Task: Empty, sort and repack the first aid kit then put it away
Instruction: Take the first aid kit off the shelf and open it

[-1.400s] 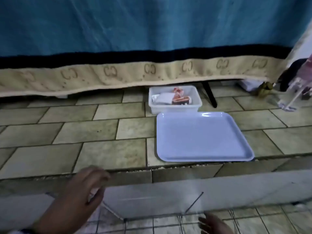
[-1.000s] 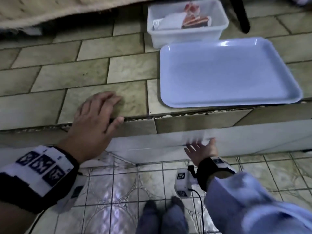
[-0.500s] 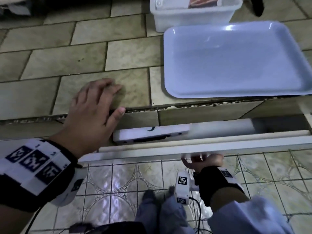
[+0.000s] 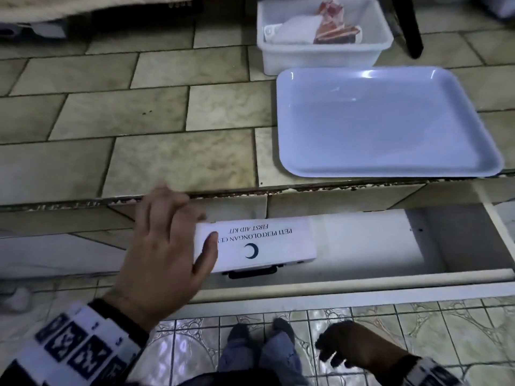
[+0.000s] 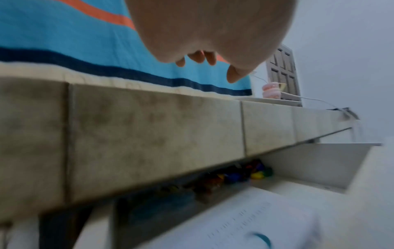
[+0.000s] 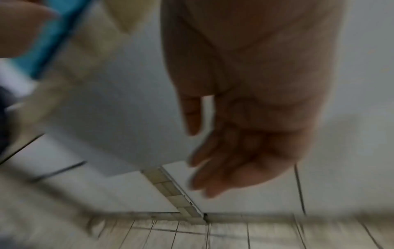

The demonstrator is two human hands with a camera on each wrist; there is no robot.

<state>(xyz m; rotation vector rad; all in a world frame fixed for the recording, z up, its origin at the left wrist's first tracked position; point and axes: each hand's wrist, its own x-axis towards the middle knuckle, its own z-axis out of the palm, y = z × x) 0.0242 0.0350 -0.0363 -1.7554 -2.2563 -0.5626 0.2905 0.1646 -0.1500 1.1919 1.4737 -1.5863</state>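
Note:
A white first aid kit (image 4: 267,243) with a black handle and a blue crescent lies flat in the open drawer (image 4: 362,280) under the tiled counter. My left hand (image 4: 192,215) hovers over the kit's left end, fingers relaxed and spread. The left wrist view shows that left hand (image 5: 213,62) holding nothing, with the kit (image 5: 255,224) well below it. Lower down, in front of the drawer, my right hand (image 4: 342,349) hangs loosely curled. In the right wrist view, the same hand (image 6: 213,160) is blurred and empty.
A pale blue tray (image 4: 390,121) lies on the counter at the right. Behind it stands a white tub (image 4: 320,57) holding white and red packets (image 4: 320,26). Small coloured objects (image 5: 245,175) sit deep at the drawer's back. My feet are on the patterned floor below.
The drawer has slid further out and now shows the whole kit. My left hand left the counter edge and moved over the kit. My right hand let go of the drawer front and dropped.

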